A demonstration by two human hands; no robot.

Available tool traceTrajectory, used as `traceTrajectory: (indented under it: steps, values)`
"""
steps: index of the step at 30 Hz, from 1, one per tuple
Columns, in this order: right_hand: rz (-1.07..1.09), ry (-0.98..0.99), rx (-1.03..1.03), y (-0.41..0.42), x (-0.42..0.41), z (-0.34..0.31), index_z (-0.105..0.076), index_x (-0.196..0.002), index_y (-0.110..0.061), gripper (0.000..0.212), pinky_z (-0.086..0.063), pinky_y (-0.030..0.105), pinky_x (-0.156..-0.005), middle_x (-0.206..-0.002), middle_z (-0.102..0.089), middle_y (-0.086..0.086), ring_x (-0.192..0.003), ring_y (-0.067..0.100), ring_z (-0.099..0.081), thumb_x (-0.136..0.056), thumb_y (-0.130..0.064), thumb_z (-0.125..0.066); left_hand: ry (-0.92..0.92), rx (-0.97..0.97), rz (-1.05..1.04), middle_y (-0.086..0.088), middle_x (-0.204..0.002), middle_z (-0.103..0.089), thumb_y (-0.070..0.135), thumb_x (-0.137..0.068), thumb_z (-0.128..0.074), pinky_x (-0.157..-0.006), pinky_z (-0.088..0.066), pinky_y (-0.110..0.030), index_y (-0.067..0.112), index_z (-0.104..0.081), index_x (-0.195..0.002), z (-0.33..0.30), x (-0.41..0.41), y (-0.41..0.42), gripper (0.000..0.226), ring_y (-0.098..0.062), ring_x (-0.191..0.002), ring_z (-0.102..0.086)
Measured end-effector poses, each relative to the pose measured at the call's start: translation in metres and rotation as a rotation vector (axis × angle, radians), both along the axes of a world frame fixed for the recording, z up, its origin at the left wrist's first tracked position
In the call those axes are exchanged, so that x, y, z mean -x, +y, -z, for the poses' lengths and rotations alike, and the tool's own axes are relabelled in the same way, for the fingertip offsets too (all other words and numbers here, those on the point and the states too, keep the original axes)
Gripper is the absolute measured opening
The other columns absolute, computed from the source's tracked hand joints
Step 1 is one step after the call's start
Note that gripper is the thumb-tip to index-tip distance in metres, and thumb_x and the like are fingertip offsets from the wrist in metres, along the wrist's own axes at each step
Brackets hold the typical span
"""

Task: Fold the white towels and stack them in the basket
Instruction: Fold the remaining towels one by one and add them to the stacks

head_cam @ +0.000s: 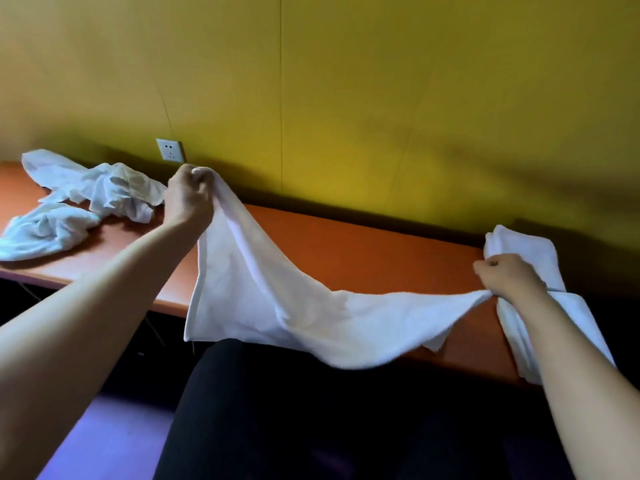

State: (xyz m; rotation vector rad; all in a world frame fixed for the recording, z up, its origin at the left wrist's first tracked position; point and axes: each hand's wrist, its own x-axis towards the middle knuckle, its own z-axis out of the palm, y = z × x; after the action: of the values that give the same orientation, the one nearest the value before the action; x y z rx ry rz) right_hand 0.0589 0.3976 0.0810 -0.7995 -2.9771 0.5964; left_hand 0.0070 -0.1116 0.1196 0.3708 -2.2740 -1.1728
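A white towel point(277, 306) hangs stretched between both hands above the orange table point(346, 247). My left hand point(188, 197) grips one corner, raised near the wall. My right hand point(509, 275) pinches the opposite corner low at the right. The towel sags in the middle and drapes over the table's front edge. Folded white towels point(526, 251) lie at the table's right end, partly hidden behind my right hand and forearm. No basket is in view.
A heap of crumpled white towels point(79, 199) lies on the left part of the table. A wall socket point(169, 150) sits on the yellow wall behind. My dark-clothed lap point(294, 410) is below the table edge, with purple floor at the lower left.
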Motion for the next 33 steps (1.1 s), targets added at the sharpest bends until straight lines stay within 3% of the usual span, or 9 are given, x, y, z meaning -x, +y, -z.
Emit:
traceTrajectory:
  steps: [4, 10, 12, 14, 15, 16, 18, 25, 33]
  values:
    - [-0.216, 0.213, 0.210, -0.060, 0.003, 0.029, -0.072, -0.093, -0.017, 0.010, -0.040, 0.027, -0.075, -0.088, -0.065, 0.004, -0.089, 0.027, -0.061, -0.088, -0.014, -0.063, 0.028, -0.061, 0.383, 0.002, -0.077, -0.057, 0.019, -0.095, -0.051, -0.066, -0.038, -0.029, 0.024, -0.064, -0.086, -0.007, -0.017, 0.024, 0.017, -0.014, -0.072, -0.050]
    - [-0.811, 0.349, 0.636, -0.193, 0.025, -0.008, -0.057, -0.132, -0.010, 0.058, -0.040, 0.011, -0.102, -0.129, -0.063, 0.006, -0.122, 0.014, -0.058, -0.079, 0.010, -0.067, 0.032, -0.054, 0.770, 0.011, -0.075, -0.058, 0.012, -0.101, -0.053, -0.066, -0.037, -0.025, 0.022, -0.069, -0.083, -0.039, -0.033, 0.055, 0.026, -0.006, -0.074, -0.048]
    - [-0.928, 0.308, 0.792, -0.227, 0.027, -0.023, -0.057, -0.130, -0.012, 0.055, -0.045, 0.016, -0.095, -0.121, -0.064, 0.003, -0.114, 0.012, -0.060, -0.079, 0.006, -0.069, 0.059, -0.057, 0.818, 0.001, -0.083, -0.062, 0.014, -0.100, -0.054, -0.071, -0.041, -0.029, 0.013, -0.070, -0.091, -0.054, -0.036, 0.059, 0.019, -0.010, -0.081, -0.052]
    - [-0.985, 0.271, 0.800, -0.244, 0.027, -0.026, -0.066, -0.102, -0.013, 0.017, -0.047, 0.027, -0.074, -0.093, -0.064, -0.001, -0.084, 0.008, -0.057, -0.086, -0.005, -0.067, 0.112, -0.047, 0.791, -0.003, -0.087, -0.064, 0.012, -0.100, -0.053, -0.075, -0.043, -0.029, 0.006, -0.069, -0.096, -0.064, -0.037, 0.058, 0.017, -0.009, -0.084, -0.055]
    - [-0.978, 0.289, 0.726, -0.247, 0.026, -0.025, -0.064, -0.085, -0.012, 0.006, -0.041, 0.031, -0.065, -0.078, -0.059, -0.004, -0.071, 0.006, -0.049, -0.090, -0.011, -0.063, 0.139, -0.032, 0.757, -0.003, -0.087, -0.065, 0.011, -0.100, -0.053, -0.076, -0.043, -0.027, 0.005, -0.069, -0.097, -0.068, -0.037, 0.057, 0.017, -0.008, -0.084, -0.056]
    - [-0.948, 0.302, 0.615, -0.244, 0.027, -0.022, -0.058, -0.074, -0.012, 0.017, -0.035, 0.032, -0.060, -0.068, -0.052, -0.006, -0.063, 0.005, -0.043, -0.091, -0.013, -0.059, 0.165, -0.019, 0.714, -0.001, -0.084, -0.065, 0.011, -0.099, -0.054, -0.074, -0.043, -0.025, 0.005, -0.069, -0.096, -0.070, -0.037, 0.054, 0.017, -0.006, -0.082, -0.055]
    - [-0.905, 0.227, 0.406, -0.233, 0.026, -0.015, -0.057, -0.071, -0.013, 0.018, -0.034, 0.032, -0.059, -0.066, -0.057, -0.001, -0.060, 0.007, -0.044, -0.089, -0.013, -0.059, 0.224, -0.045, 0.618, 0.000, -0.080, -0.061, 0.014, -0.099, -0.056, -0.068, -0.040, -0.026, 0.006, -0.069, -0.095, -0.071, -0.034, 0.046, 0.016, -0.007, -0.076, -0.052]
    - [-0.573, -0.121, -0.098, -0.157, 0.018, 0.037, -0.068, -0.087, -0.016, 0.016, -0.038, 0.029, -0.067, -0.098, -0.073, 0.011, -0.094, 0.031, -0.067, -0.091, -0.032, -0.067, 0.349, -0.067, 0.312, 0.014, -0.070, -0.053, 0.017, -0.095, -0.056, -0.062, -0.036, -0.019, 0.019, -0.066, -0.091, -0.063, -0.023, 0.028, 0.011, 0.005, -0.064, -0.045]
    - [-0.043, -0.176, -0.173, -0.092, -0.008, 0.085, -0.066, -0.119, -0.014, 0.027, -0.052, 0.041, -0.091, -0.125, -0.065, 0.015, -0.115, 0.037, -0.063, -0.094, -0.020, -0.060, 0.290, -0.061, 0.077, 0.007, -0.075, -0.055, 0.024, -0.094, -0.053, -0.060, -0.036, -0.018, 0.020, -0.065, -0.092, -0.034, -0.008, 0.006, 0.013, -0.009, -0.070, -0.045]
